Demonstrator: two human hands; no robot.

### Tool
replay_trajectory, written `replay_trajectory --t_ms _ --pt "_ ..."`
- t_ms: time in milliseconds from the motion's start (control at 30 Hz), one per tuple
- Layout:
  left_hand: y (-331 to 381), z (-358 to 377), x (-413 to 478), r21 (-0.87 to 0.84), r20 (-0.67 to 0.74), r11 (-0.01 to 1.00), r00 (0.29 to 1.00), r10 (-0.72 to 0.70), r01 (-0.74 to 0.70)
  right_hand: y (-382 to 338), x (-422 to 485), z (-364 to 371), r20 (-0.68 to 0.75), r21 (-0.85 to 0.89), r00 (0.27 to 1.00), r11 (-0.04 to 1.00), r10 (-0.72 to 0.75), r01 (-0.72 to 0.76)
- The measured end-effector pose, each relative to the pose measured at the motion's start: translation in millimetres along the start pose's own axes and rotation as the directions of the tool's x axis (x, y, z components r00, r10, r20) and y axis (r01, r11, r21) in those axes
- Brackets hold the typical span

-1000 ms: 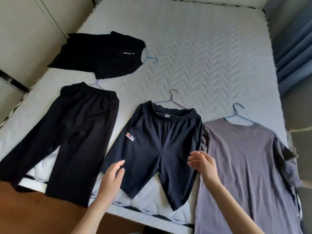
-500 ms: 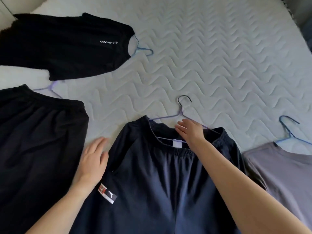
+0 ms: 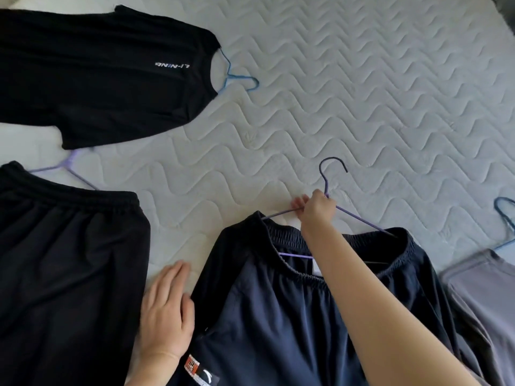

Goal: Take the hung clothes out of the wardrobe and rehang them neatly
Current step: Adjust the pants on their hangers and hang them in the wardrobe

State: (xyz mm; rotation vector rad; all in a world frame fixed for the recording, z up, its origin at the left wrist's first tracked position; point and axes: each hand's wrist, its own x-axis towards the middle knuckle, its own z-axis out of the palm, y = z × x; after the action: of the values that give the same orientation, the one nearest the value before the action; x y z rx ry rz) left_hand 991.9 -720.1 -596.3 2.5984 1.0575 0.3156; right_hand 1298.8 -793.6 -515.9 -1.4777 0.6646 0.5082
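The right hand [image 3: 317,210] was closed around the purple hanger [image 3: 359,218] just below its hook, at the far edge of the navy shorts [image 3: 278,316] lying near-centre on the quilted mattress [image 3: 362,107]. The left hand [image 3: 167,310] lay open, fingers flat, at the shorts' left edge.

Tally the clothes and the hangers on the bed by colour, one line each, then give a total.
Black garments: 2 (top, trousers)
Navy shorts: 1
Grey shirt: 1
Blue hangers: 2 ()
Purple hangers: 2 ()
Total: 8
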Motion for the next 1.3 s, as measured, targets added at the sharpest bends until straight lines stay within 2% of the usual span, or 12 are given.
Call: replay_trajectory --t_ms 67,167,300,467,533,600,700,767,867,933,1133,1300 --pt "0.0 0.6 0.1 0.007 -0.012 1.000 1.000 0.017 -0.017 5.0 -11.3 3.3 -0.027 0.087 0.999 0.995 -0.039 0.041" --pt "-0.6 0.7 -0.4 0.011 -0.012 0.999 0.999 0.032 -0.032 14.8 -34.6 0.0 -0.045 0.090 0.990 0.987 -0.132 0.136" --pt "0.4 -1.8 -1.8 -0.010 -0.007 1.000 1.000 0.018 -0.019 26.4 -66.9 -19.2 -0.010 0.054 0.967 0.966 -0.254 0.254" --pt "1.0 -13.9 0.2 -0.084 0.080 0.996 0.997 -0.001 0.008 31.5 -113.2 -48.6 0.047 -0.013 0.929 0.930 -0.368 0.368" --pt "1.9 -24.2 1.6 -0.168 0.143 0.986 0.990 0.001 0.023 28.5 -134.6 -55.0 0.080 -0.010 0.920 0.923 -0.383 0.385" --pt "4.5 -47.2 4.3 -0.339 0.187 0.936 0.982 -0.031 0.094 26.4 -154.3 -56.6 0.126 0.004 0.915 0.923 -0.383 0.386" --pt "-0.3 -96.4 12.4 -0.460 0.124 0.885 0.992 -0.010 0.067 23.3 -179.5 -50.8 0.218 0.036 0.909 0.933 -0.356 0.357" --pt "-16.6 -129.6 28.5 -0.484 0.044 0.872 0.997 -0.057 0.071 26.5 -191.4 -39.6 0.295 0.034 0.894 0.939 -0.337 0.343" --pt "-54.8 -164.2 62.3 -0.555 0.028 0.807 0.974 -0.226 0.203 39.3 -201.6 -15.3 0.440 0.013 0.828 0.925 -0.347 0.381" --pt "-85.7 -178.1 86.4 -0.577 0.030 0.769 0.948 -0.318 0.276 53.6 -205.4 7.7 0.495 -0.066 0.799 0.903 -0.340 0.425" --pt "-143.3 -161.6 140.3 -0.456 0.100 0.826 0.941 -0.324 0.333 105.7 -178.8 51.6 0.349 -0.333 0.879 0.833 -0.325 0.441" --pt "-150.1 -134.6 185.5 -0.410 0.067 0.859 0.949 -0.307 0.307 150.2 -141.1 56.7 0.211 -0.376 0.906 0.825 -0.367 0.421"
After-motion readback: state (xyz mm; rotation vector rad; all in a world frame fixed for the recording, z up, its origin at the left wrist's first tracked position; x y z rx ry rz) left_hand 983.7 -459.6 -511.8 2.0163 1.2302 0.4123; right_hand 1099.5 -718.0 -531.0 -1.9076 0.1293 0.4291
